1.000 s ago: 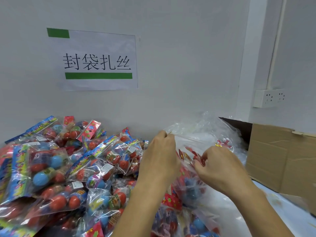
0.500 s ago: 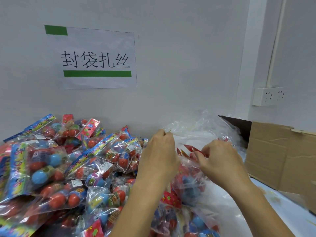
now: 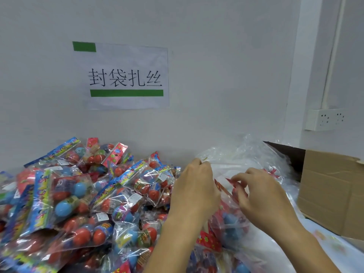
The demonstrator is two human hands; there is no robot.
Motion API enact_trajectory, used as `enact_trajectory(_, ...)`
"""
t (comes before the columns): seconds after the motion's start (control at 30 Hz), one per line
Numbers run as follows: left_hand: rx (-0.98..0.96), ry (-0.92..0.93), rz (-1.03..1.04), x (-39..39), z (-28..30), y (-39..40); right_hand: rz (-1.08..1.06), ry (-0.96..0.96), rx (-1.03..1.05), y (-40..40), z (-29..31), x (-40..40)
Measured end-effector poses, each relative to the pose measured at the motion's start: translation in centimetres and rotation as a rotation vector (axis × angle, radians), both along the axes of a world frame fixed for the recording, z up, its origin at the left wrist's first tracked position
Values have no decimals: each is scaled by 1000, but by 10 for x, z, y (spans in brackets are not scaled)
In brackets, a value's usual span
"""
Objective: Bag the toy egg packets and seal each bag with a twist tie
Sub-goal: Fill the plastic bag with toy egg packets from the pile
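Observation:
A large heap of toy egg packets [image 3: 78,198], clear wrappers with red and blue eggs and bright header cards, covers the left half of the table. My left hand [image 3: 195,186] pinches the upper edge of a clear plastic bag [image 3: 232,225] that holds egg packets with red headers. My right hand [image 3: 262,196] grips the bag's other edge beside a red header card [image 3: 221,187]. Between the two hands the bag's mouth is held apart. No twist tie can be made out.
A pile of crumpled clear bags [image 3: 254,156] lies against the wall behind my hands. A brown cardboard box [image 3: 331,192] stands at the right. On the wall hang a paper sign [image 3: 126,79] and a socket [image 3: 325,119].
Both hands stay on the bag's top edge. My right hand has shifted slightly along the edge near the red header. The view has tilted upward a little.

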State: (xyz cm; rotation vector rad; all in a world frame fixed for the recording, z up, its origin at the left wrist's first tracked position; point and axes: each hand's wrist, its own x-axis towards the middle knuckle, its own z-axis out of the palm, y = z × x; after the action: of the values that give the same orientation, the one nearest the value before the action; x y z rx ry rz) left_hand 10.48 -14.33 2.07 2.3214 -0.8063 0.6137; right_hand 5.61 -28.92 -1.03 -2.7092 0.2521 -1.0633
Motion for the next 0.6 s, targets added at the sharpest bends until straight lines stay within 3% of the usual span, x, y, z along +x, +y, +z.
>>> enact_trajectory(0.33,-346,120,-69,11,1,6,132,-525,75,0,2,3)
enact_trajectory(0.47,-520,272,-82,21,3,15,106,-730,111,-6,6,0)
enact_trajectory(0.6,-673,389,-114,22,6,21,211,-876,172,-5,4,-4)
